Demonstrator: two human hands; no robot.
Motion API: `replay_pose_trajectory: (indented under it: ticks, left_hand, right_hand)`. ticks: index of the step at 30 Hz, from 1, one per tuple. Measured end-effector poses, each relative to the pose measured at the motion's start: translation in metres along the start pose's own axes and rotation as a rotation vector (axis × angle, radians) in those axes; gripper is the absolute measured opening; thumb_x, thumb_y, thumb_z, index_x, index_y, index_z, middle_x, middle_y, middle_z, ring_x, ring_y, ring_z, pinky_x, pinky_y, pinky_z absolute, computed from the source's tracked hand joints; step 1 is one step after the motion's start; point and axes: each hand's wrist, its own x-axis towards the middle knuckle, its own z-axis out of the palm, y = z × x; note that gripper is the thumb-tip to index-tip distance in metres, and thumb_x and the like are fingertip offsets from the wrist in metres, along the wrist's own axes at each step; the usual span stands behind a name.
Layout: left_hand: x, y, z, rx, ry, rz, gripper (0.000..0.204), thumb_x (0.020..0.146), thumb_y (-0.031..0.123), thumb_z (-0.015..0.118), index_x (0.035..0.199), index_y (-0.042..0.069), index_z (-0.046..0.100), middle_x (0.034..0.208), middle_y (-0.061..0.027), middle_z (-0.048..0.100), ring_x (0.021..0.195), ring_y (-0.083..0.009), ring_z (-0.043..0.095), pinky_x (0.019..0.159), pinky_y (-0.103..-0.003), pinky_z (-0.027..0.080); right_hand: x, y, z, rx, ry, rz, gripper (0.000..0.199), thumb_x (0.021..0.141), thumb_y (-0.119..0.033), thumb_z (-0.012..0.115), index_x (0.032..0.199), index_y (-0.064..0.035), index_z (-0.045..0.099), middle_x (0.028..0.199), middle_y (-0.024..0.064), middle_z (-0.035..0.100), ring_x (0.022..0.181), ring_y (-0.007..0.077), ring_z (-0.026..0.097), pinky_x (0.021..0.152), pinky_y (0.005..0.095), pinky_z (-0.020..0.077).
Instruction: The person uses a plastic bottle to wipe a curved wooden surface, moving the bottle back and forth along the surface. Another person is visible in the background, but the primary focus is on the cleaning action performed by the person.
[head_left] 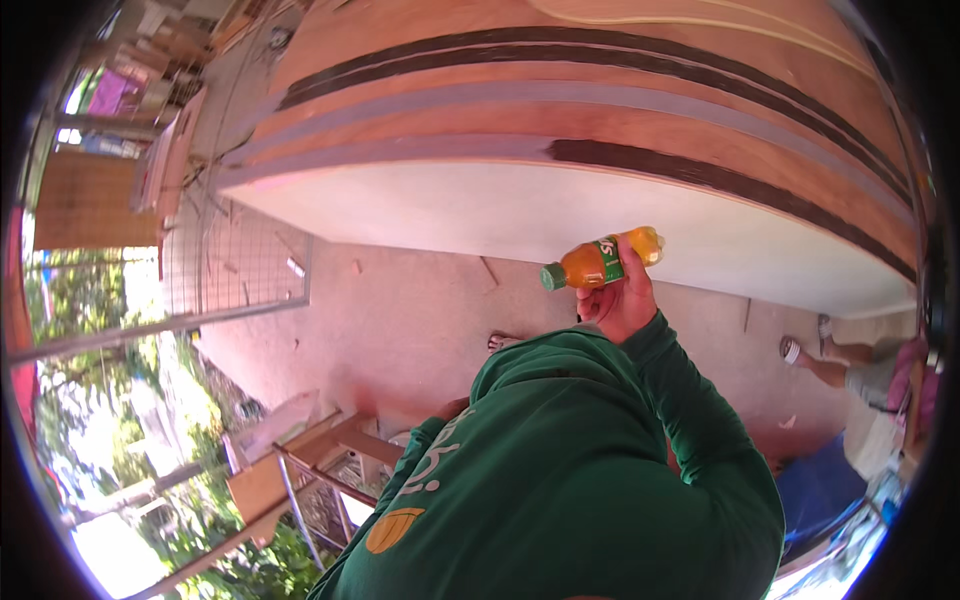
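Observation:
In my right hand point(628, 300) is a small plastic drink bottle point(592, 266) with orange liquid, a green cap and a green label. The fingers wrap round its middle. It lies nearly sideways, cap toward the left and slightly lower than its base. Just beyond it stands the pale side of a large bench point(480, 205); whether the bottle touches it I cannot tell. Only a little of my left hand point(453, 409) shows past my green sleeve, low beside my body, with its fingers hidden.
Dark and grey strips point(600, 155) run along the bench's reddish-brown top. A person point(868, 375) in sandals is at the right, near a blue object point(822, 488). Wooden furniture point(350, 440) stands at lower left. Mesh fencing point(240, 255) and small scraps on the floor are farther left.

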Motion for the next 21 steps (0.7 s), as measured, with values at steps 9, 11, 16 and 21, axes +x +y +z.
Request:
replay_pose_trajectory:
  ticks: [9,11,16,21]
  left_hand:
    - [-0.067,-0.205,0.049,-0.206,0.059,-0.105,0.057,0.092,0.031,0.071,0.141,0.005,0.056,0.128,-0.023,0.068,0.119,-0.0362,0.066,0.099,-0.045,0.053]
    - [-0.072,-0.223,0.044,-0.206,0.053,-0.118,0.058,0.091,0.032,0.072,0.14,0.005,0.056,0.128,-0.0233,0.068,0.119,-0.0368,0.066,0.099,-0.045,0.053]
    - [-0.079,-0.219,0.009,-0.156,0.082,-0.108,0.059,0.09,0.033,0.073,0.139,0.005,0.057,0.127,-0.0242,0.068,0.119,-0.0381,0.066,0.1,-0.045,0.052]
    - [-0.075,-0.145,-0.07,-0.003,0.116,-0.069,0.059,0.089,0.035,0.074,0.138,0.005,0.058,0.126,-0.025,0.069,0.118,-0.0395,0.066,0.1,-0.046,0.052]
  right_hand:
    - [0.039,0.18,0.097,-0.118,-0.031,0.142,0.044,0.101,-0.053,0.061,0.109,-0.0107,0.068,0.079,0.0103,0.074,0.057,0.0225,0.069,0.051,0.033,0.0552]
    - [0.046,0.191,0.116,-0.103,0.025,0.069,0.042,0.1,-0.052,0.062,0.109,-0.0118,0.068,0.079,0.0097,0.073,0.058,0.0221,0.069,0.051,0.0329,0.0545]
    - [0.054,0.197,0.143,-0.078,0.029,-0.052,0.046,0.099,-0.055,0.061,0.109,-0.0111,0.068,0.075,0.0085,0.071,0.059,0.0204,0.066,0.052,0.032,0.0516]
    - [0.069,0.206,0.14,0.096,-0.203,-0.07,0.047,0.101,-0.053,0.058,0.116,-0.0092,0.063,0.083,0.0073,0.071,0.061,0.0203,0.067,0.051,0.0319,0.0504]
